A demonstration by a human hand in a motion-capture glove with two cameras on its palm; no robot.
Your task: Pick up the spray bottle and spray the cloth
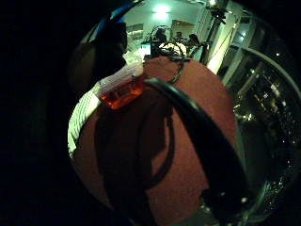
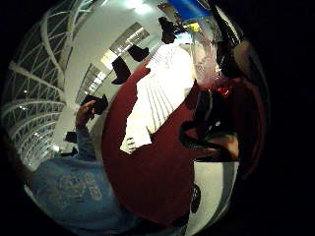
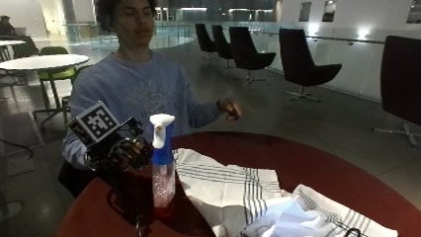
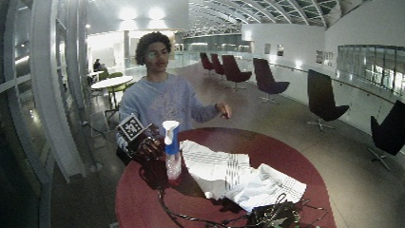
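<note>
Reaching in, your black-gloved right hand (image 3: 128, 153) sits just beside the clear blue-collared spray bottle (image 3: 162, 163); whether its fingers grip it, I cannot tell. Next, lift and aim at the white striped cloth (image 3: 224, 185).

Your outside view faces the person across the round table (image 3: 309, 168), close in. The wide view stands farther back. Both palm cameras look over the same table and striped cloth (image 2: 157, 98).

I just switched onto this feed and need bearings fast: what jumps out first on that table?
A clear spray bottle with a blue collar and white trigger head stands upright near the edge of the round dark-red table, with the black-gloved right hand right beside it, though whether it grips the bottle is unclear. Next to the bottle lies a white cloth with dark stripes, spread flat and bunched up at its far end.
</note>
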